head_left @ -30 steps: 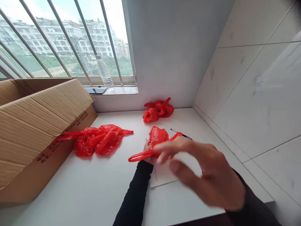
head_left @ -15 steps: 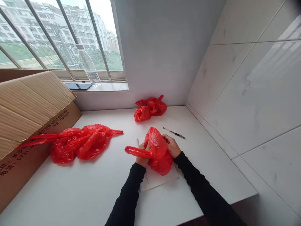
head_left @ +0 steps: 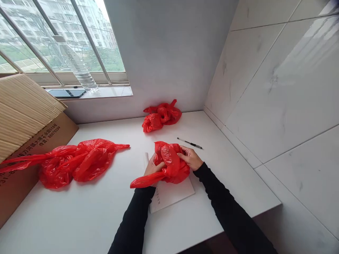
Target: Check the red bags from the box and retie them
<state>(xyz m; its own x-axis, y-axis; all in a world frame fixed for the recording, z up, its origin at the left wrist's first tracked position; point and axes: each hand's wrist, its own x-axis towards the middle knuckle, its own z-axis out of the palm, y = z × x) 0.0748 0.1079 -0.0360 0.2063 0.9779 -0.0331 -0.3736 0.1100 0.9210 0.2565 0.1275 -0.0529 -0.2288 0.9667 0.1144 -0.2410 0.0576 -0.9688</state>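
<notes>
A crumpled red plastic bag [head_left: 173, 164] is held between my two hands, just above a white notebook [head_left: 173, 195]. My left hand [head_left: 153, 167] grips the bag's left side, thumb across the front and the other fingers partly hidden. On the right side, my right hand [head_left: 191, 158] pinches the plastic between thumb and fingers. One handle of the bag droops to the left over my left wrist. Whatever the bag may contain is hidden. A black pen [head_left: 190, 143] lies on the table just beyond my right hand.
Knotted red bags [head_left: 79, 164] lie on the left of the white table [head_left: 106, 215], against a cardboard box [head_left: 23, 116]. Another red bag bundle [head_left: 161, 116] sits by the back wall. A water bottle [head_left: 78, 68] and a phone [head_left: 67, 93] are on the windowsill. A tiled wall [head_left: 286, 88] bounds the right.
Both hands have turned and bunched the bag, which now looks lower and wider. Its handle loop has dropped and flattened. The camera view has swung slightly to the right.
</notes>
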